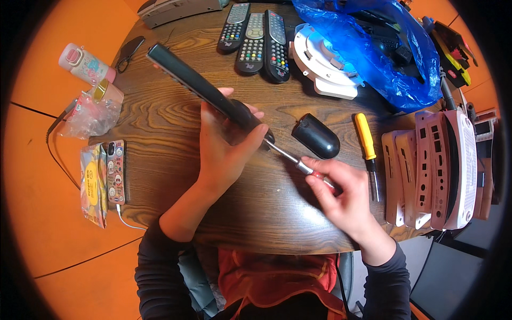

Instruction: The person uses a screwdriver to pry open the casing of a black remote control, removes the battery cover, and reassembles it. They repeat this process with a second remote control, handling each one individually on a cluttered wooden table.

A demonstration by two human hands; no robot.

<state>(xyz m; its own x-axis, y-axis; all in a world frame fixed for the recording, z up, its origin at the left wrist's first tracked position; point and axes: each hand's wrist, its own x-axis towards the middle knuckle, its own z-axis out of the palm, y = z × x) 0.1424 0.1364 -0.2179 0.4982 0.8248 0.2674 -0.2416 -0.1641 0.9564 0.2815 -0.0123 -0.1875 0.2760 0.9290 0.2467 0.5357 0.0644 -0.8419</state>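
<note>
Between the left hand [224,146] fingers, a black remote [205,90] meets the screwdriver [288,156].

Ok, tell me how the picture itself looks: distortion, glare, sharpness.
Head view: fisheye bends the table edge, corners go black; soft glare on the blue plastic bag and the black oval cover; left hand, right hand and screwdriver sharp.

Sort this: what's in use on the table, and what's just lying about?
In use: left hand holding a long black remote; right hand driving a screwdriver into its end.

Lying about: black end cap, yellow screwdriver, three remotes, blue bag, white casings, phone, pink bottle.
</note>
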